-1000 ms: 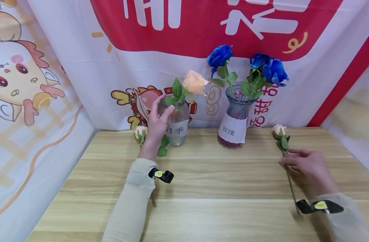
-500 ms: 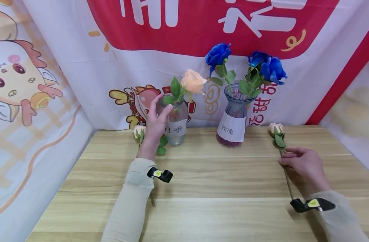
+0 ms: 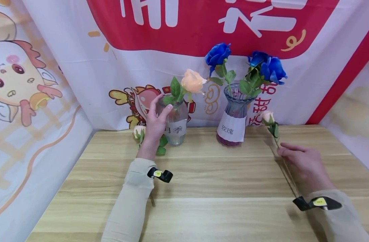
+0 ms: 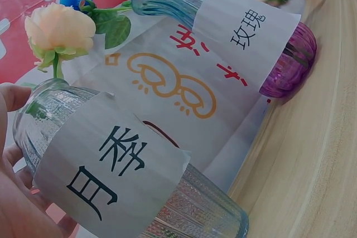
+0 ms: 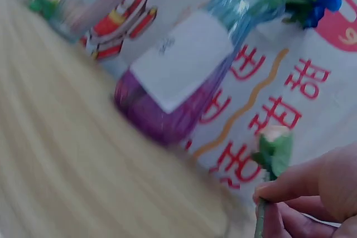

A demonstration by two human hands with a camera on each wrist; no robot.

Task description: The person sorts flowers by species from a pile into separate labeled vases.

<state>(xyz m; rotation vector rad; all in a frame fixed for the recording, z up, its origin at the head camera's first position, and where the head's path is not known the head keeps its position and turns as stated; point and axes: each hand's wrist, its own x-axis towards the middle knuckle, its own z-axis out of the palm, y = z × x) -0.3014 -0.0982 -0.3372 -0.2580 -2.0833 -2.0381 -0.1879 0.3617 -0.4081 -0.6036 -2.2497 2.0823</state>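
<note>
My left hand holds the clear glass vase near its rim, fingers and thumb around it. This vase wears a white paper label and has one peach rose in it. At the right, my right hand pinches the stem of a pale pink rose between thumb and fingers. The bud is tilted up off the table; in the right wrist view the thumb lies along the stem just below the green leaves. Part of the stem's lower end is hidden behind the wrist strap.
Between the hands stands a blue-and-purple glass vase with a white label and several blue roses. Another pale rose lies under my left forearm on the wooden table. A printed cloth hangs behind.
My right hand has drawn the pale pink rose leftward and raised its bud end off the table. My left hand has stayed on the clear vase.
</note>
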